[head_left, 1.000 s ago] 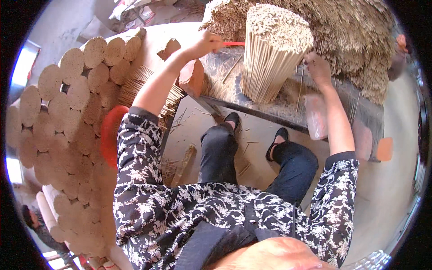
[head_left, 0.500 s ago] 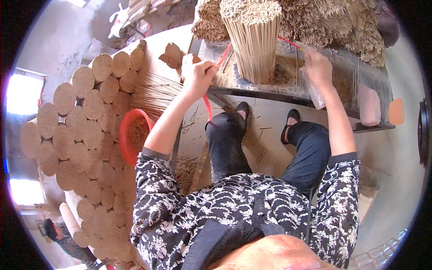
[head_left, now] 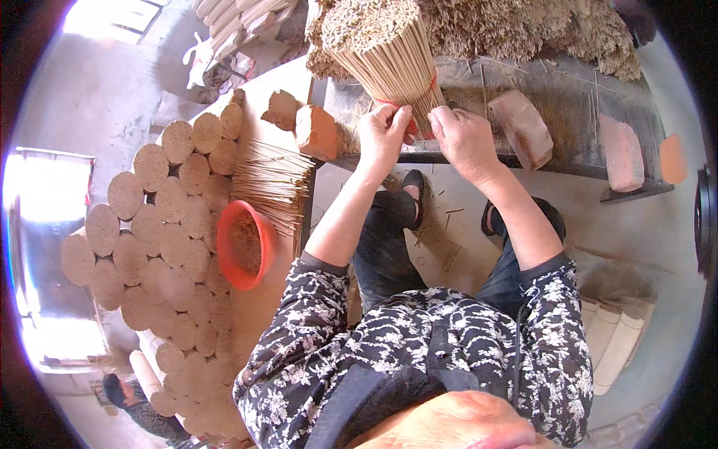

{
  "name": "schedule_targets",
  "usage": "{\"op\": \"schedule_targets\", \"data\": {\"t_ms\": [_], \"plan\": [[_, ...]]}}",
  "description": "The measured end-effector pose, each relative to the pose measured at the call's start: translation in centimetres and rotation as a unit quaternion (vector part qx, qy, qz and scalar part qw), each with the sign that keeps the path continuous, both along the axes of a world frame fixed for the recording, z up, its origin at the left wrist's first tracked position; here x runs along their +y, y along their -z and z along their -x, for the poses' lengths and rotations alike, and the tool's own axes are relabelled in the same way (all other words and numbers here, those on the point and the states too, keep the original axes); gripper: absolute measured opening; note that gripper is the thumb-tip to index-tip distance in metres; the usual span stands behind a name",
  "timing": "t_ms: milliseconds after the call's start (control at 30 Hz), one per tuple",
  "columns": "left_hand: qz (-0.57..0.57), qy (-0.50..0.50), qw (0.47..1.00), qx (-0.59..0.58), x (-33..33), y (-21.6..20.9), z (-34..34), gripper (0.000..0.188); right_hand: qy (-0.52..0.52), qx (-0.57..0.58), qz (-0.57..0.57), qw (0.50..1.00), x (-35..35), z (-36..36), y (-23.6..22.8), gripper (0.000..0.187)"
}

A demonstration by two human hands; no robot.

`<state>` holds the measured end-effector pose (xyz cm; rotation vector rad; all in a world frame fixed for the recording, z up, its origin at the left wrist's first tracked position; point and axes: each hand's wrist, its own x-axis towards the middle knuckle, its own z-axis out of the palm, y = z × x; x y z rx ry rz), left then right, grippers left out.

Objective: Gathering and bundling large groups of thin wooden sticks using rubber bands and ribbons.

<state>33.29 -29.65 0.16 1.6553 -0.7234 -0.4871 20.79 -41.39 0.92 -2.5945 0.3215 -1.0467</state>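
Note:
A thick upright bundle of thin tan sticks [head_left: 393, 63] stands at the near edge of the dark bench [head_left: 568, 97], leaning slightly. Around its lower half runs a red strap [head_left: 385, 102], whose ends come together at the front. My left hand [head_left: 383, 138] is closed with thumb and forefinger pinching the strap near the bundle's front. Close beside it on the right, my right hand [head_left: 465, 142] is also closed, its fingertips at the strap's other end. The fingers partly hide where the two ends meet.
Round stick bundles [head_left: 149, 232] are stacked at left, with loose sticks [head_left: 273, 183] and a red bowl [head_left: 263, 247] beside them. Bricks [head_left: 521, 129] lie on the bench before a heap of sticks [head_left: 523, 30]. Another person [head_left: 142, 408] is at far lower left.
Both hands have moved inward from either side of the bundle to its front. The red strap, earlier stretched out behind the bundle, now wraps around it. The bundle tilts a little more.

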Motion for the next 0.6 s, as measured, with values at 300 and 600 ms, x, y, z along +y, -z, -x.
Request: {"op": "schedule_targets", "data": {"t_ms": [300, 600], "plan": [[0.054, -0.032, 0.992, 0.106, -1.9, -1.8, 0.1, 0.030, -0.048, 0.014, 0.066, 0.997, 2.0, 0.2, -1.6, 0.009], [0.075, 0.048, 0.964, 0.249, -1.4, -2.7, -0.7, 0.020, -0.067, -0.045, 0.025, 0.996, 2.7, -0.6, 0.1, 0.010]]}}
